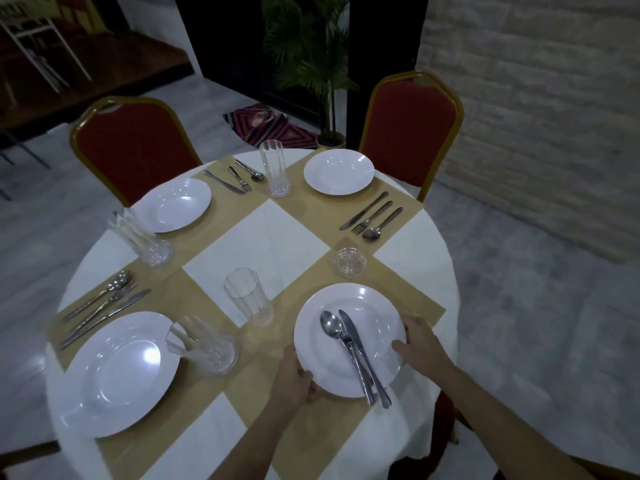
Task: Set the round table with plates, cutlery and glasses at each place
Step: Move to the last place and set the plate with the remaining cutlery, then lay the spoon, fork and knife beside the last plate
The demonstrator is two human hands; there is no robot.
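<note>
The round table (263, 237) has a white plate (369, 303) at its near-right tan mat (429, 308). The left hand (294, 375) curls round the plate's near-left rim and the right hand (419, 344) grips the right rim, thumb on top. A knife (350, 329) and spoon (329, 323) lie across it

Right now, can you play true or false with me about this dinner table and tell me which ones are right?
1. The left hand and right hand hold the plate with a spoon and knife on it. True.
2. Only three plates are in view. False: four, counting the near-left plate, far-left plate and far-right plate.
3. The chairs have blue backs. False: the left chair and right chair have red backs.
4. A leafy plant stands beyond the table. True.
</note>
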